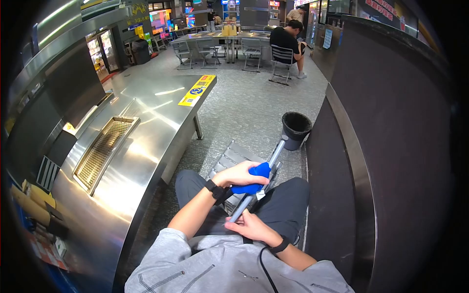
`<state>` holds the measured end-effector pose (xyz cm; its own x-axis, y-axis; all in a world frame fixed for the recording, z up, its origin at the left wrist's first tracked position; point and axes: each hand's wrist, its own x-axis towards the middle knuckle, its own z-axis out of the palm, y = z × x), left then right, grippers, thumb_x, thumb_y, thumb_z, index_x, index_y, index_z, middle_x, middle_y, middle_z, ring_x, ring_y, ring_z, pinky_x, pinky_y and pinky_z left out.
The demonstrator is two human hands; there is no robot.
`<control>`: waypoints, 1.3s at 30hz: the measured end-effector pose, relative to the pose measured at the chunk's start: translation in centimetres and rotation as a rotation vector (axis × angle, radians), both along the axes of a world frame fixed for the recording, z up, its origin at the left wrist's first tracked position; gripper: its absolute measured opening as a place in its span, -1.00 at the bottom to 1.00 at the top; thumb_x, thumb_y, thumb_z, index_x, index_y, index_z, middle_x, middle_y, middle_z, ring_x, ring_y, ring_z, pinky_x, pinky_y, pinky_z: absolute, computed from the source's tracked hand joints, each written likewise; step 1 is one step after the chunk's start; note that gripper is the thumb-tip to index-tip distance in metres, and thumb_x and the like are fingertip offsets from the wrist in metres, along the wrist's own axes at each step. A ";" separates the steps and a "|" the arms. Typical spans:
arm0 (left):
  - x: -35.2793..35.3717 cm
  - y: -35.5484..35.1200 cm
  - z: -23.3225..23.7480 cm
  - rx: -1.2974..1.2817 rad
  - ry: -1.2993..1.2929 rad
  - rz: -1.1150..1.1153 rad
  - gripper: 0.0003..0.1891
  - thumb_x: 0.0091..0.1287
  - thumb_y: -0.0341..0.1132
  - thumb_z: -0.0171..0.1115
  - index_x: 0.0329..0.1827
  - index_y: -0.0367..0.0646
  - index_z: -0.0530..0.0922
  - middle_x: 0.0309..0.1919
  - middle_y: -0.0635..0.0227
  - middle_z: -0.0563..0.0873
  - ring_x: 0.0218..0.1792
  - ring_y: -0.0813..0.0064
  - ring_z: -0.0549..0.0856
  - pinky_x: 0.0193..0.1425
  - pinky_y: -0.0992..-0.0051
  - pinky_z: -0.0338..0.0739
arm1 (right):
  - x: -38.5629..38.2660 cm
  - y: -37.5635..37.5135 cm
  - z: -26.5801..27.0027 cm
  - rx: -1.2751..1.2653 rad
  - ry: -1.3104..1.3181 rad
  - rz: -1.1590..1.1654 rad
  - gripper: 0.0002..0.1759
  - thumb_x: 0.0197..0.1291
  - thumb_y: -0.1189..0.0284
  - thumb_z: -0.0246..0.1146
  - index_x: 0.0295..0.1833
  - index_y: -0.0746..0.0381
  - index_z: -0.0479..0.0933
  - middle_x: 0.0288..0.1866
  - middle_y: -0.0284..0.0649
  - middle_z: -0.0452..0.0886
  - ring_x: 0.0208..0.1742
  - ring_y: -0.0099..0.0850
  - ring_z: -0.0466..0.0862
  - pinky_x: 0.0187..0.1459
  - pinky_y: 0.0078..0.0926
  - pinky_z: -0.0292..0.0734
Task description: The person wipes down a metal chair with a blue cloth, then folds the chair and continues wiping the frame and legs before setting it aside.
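Observation:
A grey metal tube slants across my lap, its far end pointing up and forward. My left hand, with a black watch on the wrist, is closed around a blue cloth that is wrapped over the tube's middle. A small white piece shows at the cloth's lower edge. Nearer my body, my right hand grips the tube's lower end between thumb and fingers. Behind the tube stands a grey slatted chair, partly covered by my hands and knees.
To my left runs a steel table with a grill grate set in it and a yellow sticker. A black bin stands ahead beside the dark partition on my right. Farther off, a person sits on a chair.

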<state>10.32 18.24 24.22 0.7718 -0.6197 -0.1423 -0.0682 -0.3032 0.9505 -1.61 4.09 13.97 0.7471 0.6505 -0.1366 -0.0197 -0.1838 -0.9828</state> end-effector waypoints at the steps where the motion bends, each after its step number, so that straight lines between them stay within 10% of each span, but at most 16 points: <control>1: -0.2 0.1 0.1 0.050 -0.017 -0.003 -0.61 0.26 -0.15 0.46 0.03 -0.17 0.62 -0.23 0.45 0.71 -0.24 0.64 0.64 -0.12 0.52 0.58 | 0.5 -0.4 0.2 -0.103 -0.036 0.055 -0.39 0.32 0.26 0.38 0.24 0.40 0.29 0.12 -0.03 0.64 0.18 -0.37 0.66 0.19 -0.39 0.61; 7: 1.1 -1.0 -2.2 -0.147 0.199 -0.013 -0.75 0.19 -0.30 0.38 -0.11 -0.15 0.60 -0.30 0.46 0.66 -0.30 0.66 0.62 -0.20 0.56 0.57 | 4.8 -4.2 0.0 0.211 -0.070 0.023 -0.56 0.43 0.14 0.25 0.13 0.30 0.49 -0.01 -0.22 0.66 -0.01 -0.44 0.67 0.04 -0.43 0.61; 10: 0.9 -1.8 -2.8 -0.290 0.313 -0.003 -0.75 0.22 -0.32 0.33 -0.07 -0.16 0.59 -0.27 0.46 0.66 -0.29 0.67 0.62 -0.18 0.57 0.58 | 8.0 -6.3 -0.1 0.579 0.388 -0.200 -0.22 0.47 -0.24 -0.14 0.21 0.29 0.48 0.08 -0.20 0.61 0.14 -0.35 0.61 0.23 -0.27 0.50; 14: 1.7 -2.5 -3.0 -0.163 0.180 -0.035 -0.73 0.23 -0.36 0.30 -0.02 -0.18 0.59 -0.31 0.43 0.69 -0.32 0.62 0.68 -0.23 0.57 0.63 | 8.0 -5.1 2.8 0.981 0.761 -0.211 -0.16 0.46 -0.27 -0.23 0.31 0.29 0.40 0.29 -0.05 0.53 0.32 -0.17 0.53 0.38 -0.01 0.38; 24: 1.6 -3.3 0.1 0.457 -0.476 -0.013 -0.13 0.10 0.45 0.31 0.07 -0.28 0.64 0.11 0.02 0.61 0.30 0.06 0.40 0.40 0.21 0.31 | 9.2 -4.3 -0.4 1.005 0.645 -0.395 -0.42 0.53 -0.04 -0.11 0.36 0.18 0.36 0.30 -0.16 0.52 0.30 -0.22 0.55 0.35 -0.06 0.44; 32: 1.3 -6.2 -1.0 0.523 -0.435 -0.066 -0.20 0.06 0.47 0.33 -0.21 -0.27 0.67 -0.19 0.13 0.68 0.11 0.17 0.50 0.24 0.27 0.38 | 7.2 -5.3 -2.2 0.875 0.503 -0.580 -0.45 0.52 0.04 0.01 0.38 0.21 0.35 0.33 -0.21 0.49 0.31 -0.37 0.53 0.33 -0.26 0.44; 39: 0.3 -9.4 -3.1 0.539 -0.448 -0.068 -0.49 0.06 0.07 0.41 -0.22 -0.29 0.69 -0.19 0.04 0.73 0.03 0.08 0.64 0.15 0.23 0.49 | 6.3 -6.7 -3.7 0.895 0.564 -0.581 -0.50 0.57 0.09 -0.09 0.37 0.21 0.33 0.26 -0.16 0.54 0.22 -0.32 0.60 0.24 -0.19 0.55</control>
